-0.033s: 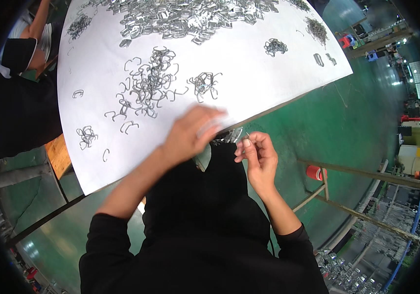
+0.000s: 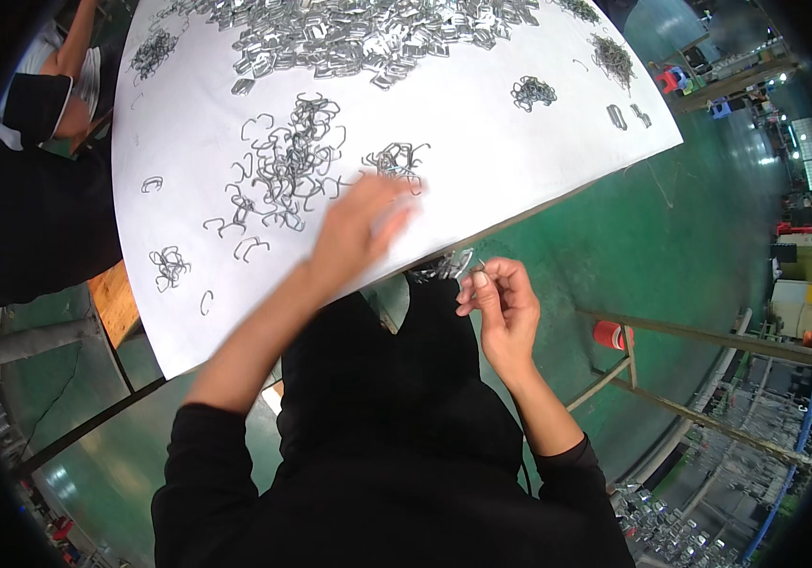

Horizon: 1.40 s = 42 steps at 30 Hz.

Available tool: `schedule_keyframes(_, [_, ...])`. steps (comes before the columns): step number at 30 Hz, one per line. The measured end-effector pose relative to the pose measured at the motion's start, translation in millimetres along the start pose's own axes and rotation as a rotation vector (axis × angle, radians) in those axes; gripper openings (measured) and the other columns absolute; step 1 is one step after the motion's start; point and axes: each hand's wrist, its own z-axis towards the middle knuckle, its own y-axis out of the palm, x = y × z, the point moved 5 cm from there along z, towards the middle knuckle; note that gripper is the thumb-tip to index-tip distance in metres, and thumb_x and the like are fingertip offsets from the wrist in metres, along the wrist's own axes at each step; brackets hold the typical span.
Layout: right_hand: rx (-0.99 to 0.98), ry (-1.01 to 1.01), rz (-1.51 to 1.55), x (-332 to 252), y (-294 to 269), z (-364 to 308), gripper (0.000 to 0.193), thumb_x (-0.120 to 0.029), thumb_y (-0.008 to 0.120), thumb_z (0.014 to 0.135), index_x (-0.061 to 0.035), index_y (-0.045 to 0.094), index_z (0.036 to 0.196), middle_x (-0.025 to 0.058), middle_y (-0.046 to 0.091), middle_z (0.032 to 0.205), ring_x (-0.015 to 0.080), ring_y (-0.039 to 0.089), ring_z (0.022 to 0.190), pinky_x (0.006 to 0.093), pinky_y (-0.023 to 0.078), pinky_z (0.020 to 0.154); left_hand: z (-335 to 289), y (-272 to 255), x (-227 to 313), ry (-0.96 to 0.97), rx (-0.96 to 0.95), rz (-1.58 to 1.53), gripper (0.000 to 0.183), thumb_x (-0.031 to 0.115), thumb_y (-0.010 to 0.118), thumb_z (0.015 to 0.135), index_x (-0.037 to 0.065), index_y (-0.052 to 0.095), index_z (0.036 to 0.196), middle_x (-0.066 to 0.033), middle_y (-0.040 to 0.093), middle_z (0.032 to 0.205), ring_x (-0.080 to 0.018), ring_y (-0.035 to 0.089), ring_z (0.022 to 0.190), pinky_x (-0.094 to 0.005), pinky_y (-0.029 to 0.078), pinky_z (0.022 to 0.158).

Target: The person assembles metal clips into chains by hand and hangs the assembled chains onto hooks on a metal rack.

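Note:
My left hand (image 2: 363, 222), blurred by motion, reaches over the white table with thumb and fingers apart. I see nothing between them. Its fingertips are by a small cluster of bent wire pieces (image 2: 395, 159). A larger heap of C-shaped bent wires (image 2: 292, 166) lies to its left. My right hand (image 2: 505, 298) is off the table's near edge, thumb and fingertips pinched on a thin wire piece (image 2: 483, 266), mostly hidden by the fingers. Just left of those fingers, shiny metal pieces (image 2: 439, 267) sit at my lap, partly under the table edge.
A big pile of flat metal buckles (image 2: 368, 38) covers the far part of the white table (image 2: 482, 161). Small wire clusters (image 2: 533, 92) lie around it. Another person's arm (image 2: 75, 47) is at the far left. A metal frame (image 2: 709, 336) and red bucket (image 2: 611, 333) stand right.
My left hand has moved away from the near table edge, up and slightly left, toward the small wire cluster. My right hand keeps its pinch almost in place.

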Motion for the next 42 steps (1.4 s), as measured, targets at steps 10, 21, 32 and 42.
schedule_keyframes(10, [0.034, -0.030, -0.047, -11.7, -7.2, 3.8, 0.008, -0.006, 0.053, 0.092, 0.0014, 0.052, 0.096, 0.0071, 0.061, 0.081, 0.0090, 0.058, 0.067, 0.0225, 0.051, 0.058, 157.8, 39.0, -132.6, -0.182, -0.122, 0.820, 0.030, 0.028, 0.066, 0.079, 0.005, 0.067, 0.098, -0.0090, 0.064, 0.095, -0.0278, 0.057, 0.097, -0.0399, 0.049, 0.079])
schedule_keyframes(21, [-0.008, -0.069, -0.165, -16.6, -1.3, 10.5, 0.006, -0.005, 0.052, 0.091, 0.0008, 0.053, 0.094, 0.0052, 0.062, 0.077, 0.0100, 0.058, 0.063, 0.0236, 0.048, 0.056, 81.8, 13.3, -69.5, -0.516, -0.042, -0.122, 0.021, 0.019, 0.066, 0.082, 0.003, 0.068, 0.096, -0.0090, 0.067, 0.081, -0.0135, 0.062, 0.073, -0.0267, 0.049, 0.067])
schedule_keyframes(32, [-0.012, -0.068, -0.256, -17.8, 8.8, 7.8, 0.008, -0.005, 0.054, 0.089, 0.0011, 0.055, 0.094, 0.0059, 0.062, 0.074, 0.0112, 0.059, 0.062, 0.0245, 0.048, 0.056, -17.1, 21.0, 39.0, -0.590, -0.008, -0.597, 0.012, 0.005, 0.066, 0.082, 0.000, 0.067, 0.093, -0.0054, 0.068, 0.083, -0.0094, 0.063, 0.073, -0.0216, 0.051, 0.066])
schedule_keyframes(42, [0.005, -0.035, -0.285, 4.8, -2.7, 5.9, 0.009, -0.008, 0.063, 0.085, -0.0006, 0.059, 0.081, 0.0046, 0.059, 0.061, 0.0062, 0.054, 0.052, 0.0198, 0.042, 0.048, -38.0, 17.1, 35.2, -0.418, -0.001, -0.476, 0.012, 0.002, 0.066, 0.079, 0.001, 0.067, 0.091, -0.0075, 0.066, 0.081, -0.0117, 0.061, 0.067, -0.0237, 0.049, 0.061])
